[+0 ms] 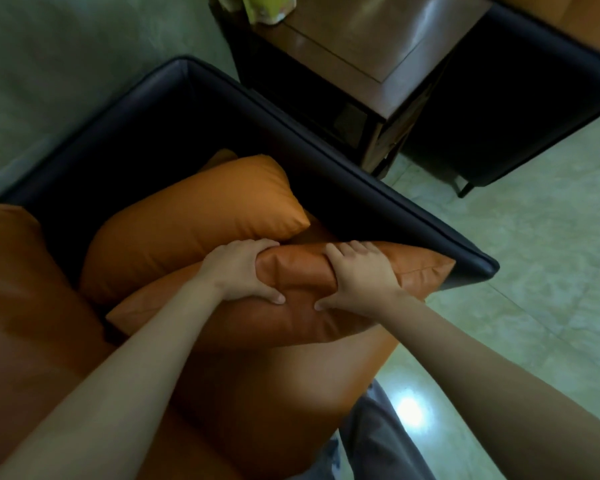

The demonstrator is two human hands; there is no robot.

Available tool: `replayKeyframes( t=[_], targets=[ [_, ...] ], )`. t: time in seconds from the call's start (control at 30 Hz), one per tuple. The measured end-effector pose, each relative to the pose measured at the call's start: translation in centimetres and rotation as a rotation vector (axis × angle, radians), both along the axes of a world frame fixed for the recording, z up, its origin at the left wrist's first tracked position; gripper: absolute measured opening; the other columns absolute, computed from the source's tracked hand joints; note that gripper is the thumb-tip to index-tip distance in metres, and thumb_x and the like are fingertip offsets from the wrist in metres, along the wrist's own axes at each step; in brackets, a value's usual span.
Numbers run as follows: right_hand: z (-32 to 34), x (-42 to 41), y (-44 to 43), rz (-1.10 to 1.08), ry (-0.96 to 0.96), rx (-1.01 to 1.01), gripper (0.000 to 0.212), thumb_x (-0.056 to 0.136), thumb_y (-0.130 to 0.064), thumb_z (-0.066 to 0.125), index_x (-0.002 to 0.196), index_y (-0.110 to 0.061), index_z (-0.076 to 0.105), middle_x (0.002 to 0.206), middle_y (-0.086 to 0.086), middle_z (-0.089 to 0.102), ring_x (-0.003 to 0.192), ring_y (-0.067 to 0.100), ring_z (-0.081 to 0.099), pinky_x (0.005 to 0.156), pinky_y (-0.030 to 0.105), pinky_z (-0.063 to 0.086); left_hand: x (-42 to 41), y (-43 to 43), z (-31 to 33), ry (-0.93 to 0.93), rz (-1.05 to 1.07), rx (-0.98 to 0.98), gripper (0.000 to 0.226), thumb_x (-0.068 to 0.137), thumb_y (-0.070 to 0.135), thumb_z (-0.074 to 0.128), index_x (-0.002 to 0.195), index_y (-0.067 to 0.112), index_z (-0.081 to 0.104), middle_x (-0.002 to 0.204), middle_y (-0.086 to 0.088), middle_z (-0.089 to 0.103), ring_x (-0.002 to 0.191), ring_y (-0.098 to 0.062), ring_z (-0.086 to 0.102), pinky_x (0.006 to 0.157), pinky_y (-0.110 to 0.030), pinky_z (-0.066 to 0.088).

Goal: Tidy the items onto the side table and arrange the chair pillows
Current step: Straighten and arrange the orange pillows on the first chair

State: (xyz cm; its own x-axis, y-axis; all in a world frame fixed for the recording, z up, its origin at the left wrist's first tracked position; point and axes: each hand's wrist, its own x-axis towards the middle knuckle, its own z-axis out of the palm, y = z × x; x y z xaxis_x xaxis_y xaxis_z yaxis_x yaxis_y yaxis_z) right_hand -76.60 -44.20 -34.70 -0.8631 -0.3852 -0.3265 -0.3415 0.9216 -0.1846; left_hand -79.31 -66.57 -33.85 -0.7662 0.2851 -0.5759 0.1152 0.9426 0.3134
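Orange front pillow (291, 323) — gripped by left hand (238, 271) and right hand (357, 278) — touches second pillow (194, 216), dark armrest (361, 188) beside.

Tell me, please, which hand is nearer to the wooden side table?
Right. The right hand grips the front pillow on the side toward the side table; the left hand grips the same pillow farther from it.

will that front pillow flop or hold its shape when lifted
Probably soft: the front pillow bunches into creases under the left hand and right hand. It looks smooth and leathery, so it may slip.
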Motion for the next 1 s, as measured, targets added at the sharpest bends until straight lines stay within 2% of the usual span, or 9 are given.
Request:
replayKeyframes(
  t=[0.1,0.2,0.33,0.4,0.47,0.57,0.73,0.9,1.0],
  targets=[
    [0.1,1.5,0.6,-0.053,0.011,-0.029,0.082,0.065,-0.070,0.066,0.128,-0.023,0.041,0.124,0.004,0.056,0.115,0.025,0.050,0.099,0.036,0.036,1.0,0.9,0.4,0.056,-0.074,-0.033,0.105,0.052,0.073,0.074,0.143,0.039,0.034,0.143,0.009,0.046,0.128,-0.017,0.045,0.100,-0.037,0.038],
    [0.0,3.5,2.5,-0.104,0.037,-0.008,0.073,0.067,-0.070,0.064,0.121,-0.025,0.045,0.116,0.002,0.061,0.108,0.023,0.055,0.091,0.034,0.040,1.7,2.7,0.6,0.096,-0.135,0.013,0.103,0.054,0.070,0.075,0.143,0.037,0.036,0.145,0.009,0.045,0.131,-0.015,0.042,0.105,-0.036,0.035],
    [0.0,6.5,7.1,-0.340,0.017,0.018,0.070,0.059,-0.078,0.063,0.107,-0.029,0.048,0.099,-0.003,0.065,0.091,0.021,0.062,0.071,0.031,0.044,1.3,7.8,0.1,0.212,-0.250,0.067,0.088,0.059,0.072,0.069,0.135,0.035,0.044,0.136,0.008,0.052,0.124,-0.015,0.046,0.103,-0.035,0.034],
    [0.1,7.2,8.8,-0.455,-0.019,0.010,0.075,0.056,-0.079,0.064,0.108,-0.028,0.048,0.098,-0.002,0.066,0.090,0.025,0.063,0.071,0.033,0.045,1.3,10.2,-0.2,0.274,-0.299,0.030,0.084,0.061,0.074,0.065,0.132,0.032,0.047,0.131,0.006,0.054,0.122,-0.017,0.045,0.102,-0.037,0.031],
    [-0.1,7.1,9.5,-0.492,-0.049,0.026,0.080,0.055,-0.079,0.065,0.114,-0.028,0.047,0.102,0.000,0.065,0.094,0.026,0.062,0.075,0.033,0.045,1.0,11.5,-0.4,0.296,-0.299,-0.020,0.084,0.061,0.076,0.063,0.130,0.030,0.049,0.128,0.005,0.054,0.121,-0.018,0.044,0.102,-0.037,0.031],
    [-0.6,6.2,9.2,-0.504,-0.082,-0.005,0.086,0.058,-0.074,0.067,0.128,-0.032,0.040,0.116,-0.001,0.058,0.108,0.023,0.054,0.089,0.034,0.040,0.6,11.2,-0.4,0.327,-0.251,-0.072,0.082,0.065,0.080,0.055,0.128,0.027,0.051,0.126,0.003,0.055,0.120,-0.020,0.045,0.103,-0.038,0.031],
    [-0.5,7.6,7.4,-0.426,0.185,-0.150,0.089,0.058,-0.053,0.074,0.136,-0.024,0.041,0.133,0.008,0.050,0.125,0.028,0.044,0.110,0.045,0.026,0.9,9.1,0.9,0.537,-0.075,0.045,0.063,0.083,0.069,0.039,0.124,0.024,0.057,0.123,0.003,0.061,0.118,-0.018,0.050,0.101,-0.035,0.032],
    [-0.3,7.6,3.4,-0.298,0.103,-0.181,0.100,0.059,-0.068,0.065,0.144,-0.029,0.027,0.149,0.007,0.036,0.140,0.026,0.027,0.117,0.046,0.005,-0.4,6.8,1.4,0.519,-0.016,-0.007,0.058,0.086,0.063,0.038,0.123,0.023,0.057,0.121,0.003,0.062,0.116,-0.019,0.052,0.099,-0.034,0.033],
    [0.3,6.0,1.3,-0.319,0.096,-0.262,0.104,0.062,-0.075,0.061,0.146,-0.027,0.024,0.150,0.008,0.032,0.141,0.026,0.025,0.118,0.046,0.007,-1.1,5.3,2.2,0.569,0.051,-0.004,0.052,0.088,0.059,0.044,0.123,0.022,0.057,0.121,0.001,0.062,0.117,-0.021,0.052,0.100,-0.036,0.033]
  ],
)
